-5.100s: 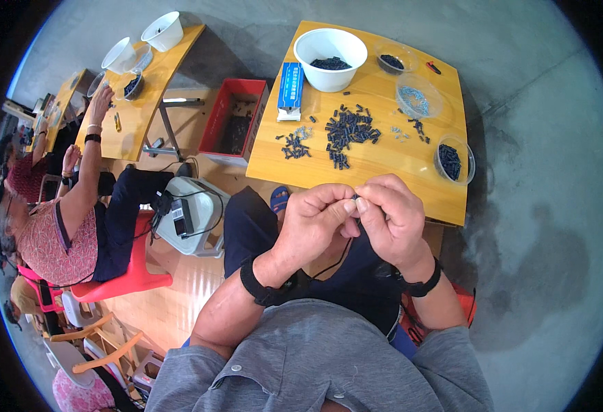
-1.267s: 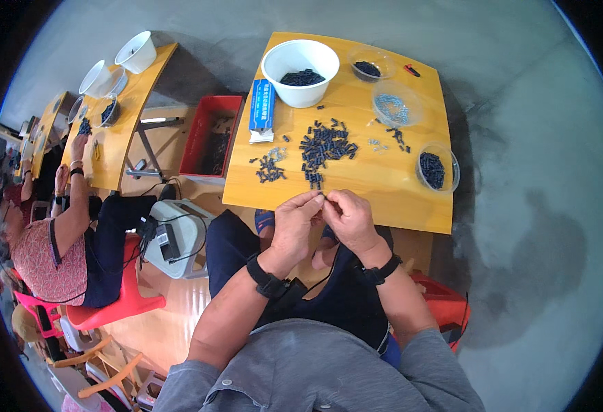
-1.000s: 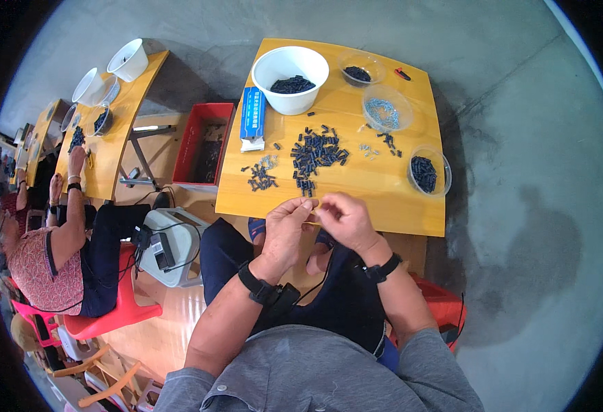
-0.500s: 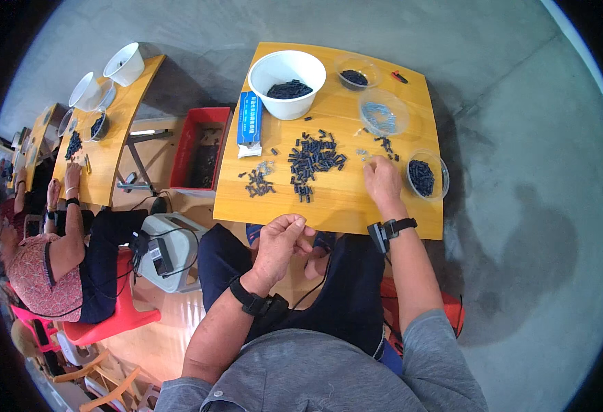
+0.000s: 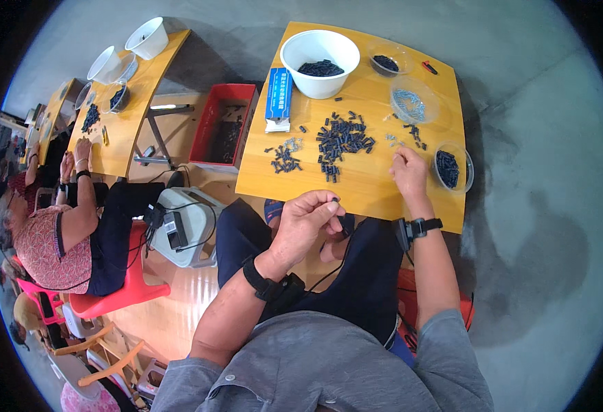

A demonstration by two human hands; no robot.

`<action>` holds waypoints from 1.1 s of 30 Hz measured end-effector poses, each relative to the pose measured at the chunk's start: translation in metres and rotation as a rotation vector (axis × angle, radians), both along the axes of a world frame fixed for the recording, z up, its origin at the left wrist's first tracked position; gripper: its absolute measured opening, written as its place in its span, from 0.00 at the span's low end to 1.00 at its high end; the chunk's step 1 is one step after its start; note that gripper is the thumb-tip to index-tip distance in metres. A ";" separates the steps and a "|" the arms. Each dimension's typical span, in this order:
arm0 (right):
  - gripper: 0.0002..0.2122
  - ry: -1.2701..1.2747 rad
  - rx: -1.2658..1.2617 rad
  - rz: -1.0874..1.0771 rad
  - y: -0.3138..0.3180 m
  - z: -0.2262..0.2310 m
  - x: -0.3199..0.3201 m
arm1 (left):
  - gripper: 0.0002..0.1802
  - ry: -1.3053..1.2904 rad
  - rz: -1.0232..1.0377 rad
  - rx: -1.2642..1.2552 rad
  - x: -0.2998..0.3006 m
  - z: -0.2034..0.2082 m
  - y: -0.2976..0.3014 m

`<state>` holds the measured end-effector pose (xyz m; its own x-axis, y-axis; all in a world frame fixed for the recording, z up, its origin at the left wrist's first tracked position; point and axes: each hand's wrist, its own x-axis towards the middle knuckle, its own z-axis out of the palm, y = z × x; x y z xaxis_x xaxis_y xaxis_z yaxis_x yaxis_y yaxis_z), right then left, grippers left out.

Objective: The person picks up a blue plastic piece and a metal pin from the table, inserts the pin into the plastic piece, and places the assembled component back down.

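Observation:
My left hand (image 5: pixel 308 224) is closed just off the table's near edge, with a small black piece (image 5: pixel 336 200) showing at its fingertips. Over the right part of the table my right hand (image 5: pixel 410 173) has its fingers pressed together; whatever is in them is too small to make out. Just beyond its fingertips lie a few small clear bits (image 5: pixel 392 139) and several loose black pieces (image 5: pixel 415 134). A large pile of short black pieces (image 5: pixel 342 143) spreads between my hands, farther back. Left of it is a smaller heap of dark pieces (image 5: pixel 285 162) and clear bits.
The yellow table (image 5: pixel 260 180) holds a white bucket (image 5: pixel 320 86), a blue box (image 5: pixel 279 96), a clear tub of light-blue bits (image 5: pixel 411 104) and tubs of black pieces (image 5: pixel 447 168). A red bin (image 5: pixel 208 154) and grey stool (image 5: pixel 198 257) stand leftward. Another person (image 5: pixel 57 237) sits at a neighbouring table.
The whole view has shifted, so the table appears higher and farther right. My right hand has drawn slightly nearer to me. A black tip now shows in my left fingers.

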<state>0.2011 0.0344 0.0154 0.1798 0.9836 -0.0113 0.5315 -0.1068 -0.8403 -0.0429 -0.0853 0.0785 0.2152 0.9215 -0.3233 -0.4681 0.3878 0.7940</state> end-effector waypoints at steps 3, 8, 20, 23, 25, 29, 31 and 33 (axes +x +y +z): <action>0.06 0.328 0.024 -0.006 -0.016 0.013 -0.014 | 0.07 0.002 0.016 0.041 -0.001 0.007 -0.003; 0.06 0.560 0.027 0.116 -0.044 0.052 -0.039 | 0.07 0.043 0.024 0.103 -0.004 0.019 -0.011; 0.05 1.098 -0.022 0.396 -0.094 0.111 -0.067 | 0.07 0.064 0.051 0.146 -0.007 0.045 -0.031; 0.06 1.209 -0.066 0.437 -0.105 0.121 -0.072 | 0.07 0.055 0.040 0.170 -0.006 0.051 -0.036; 0.06 1.260 -0.057 0.381 -0.112 0.124 -0.076 | 0.07 0.068 0.032 0.200 -0.005 0.058 -0.040; 0.06 1.294 -0.080 0.468 -0.121 0.125 -0.078 | 0.07 0.052 0.033 0.223 -0.008 0.058 -0.048; 0.05 1.250 -0.089 0.491 -0.128 0.132 -0.081 | 0.07 0.067 0.046 0.263 -0.009 0.060 -0.052; 0.06 1.217 -0.082 0.500 -0.133 0.137 -0.086 | 0.07 0.082 0.058 0.271 -0.010 0.062 -0.056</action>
<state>0.1150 -0.0986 0.1524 -0.3680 0.9293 0.0317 -0.5584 -0.1936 -0.8066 -0.0530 -0.1410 0.1403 0.1427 0.9867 -0.0774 -0.4131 0.1304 0.9013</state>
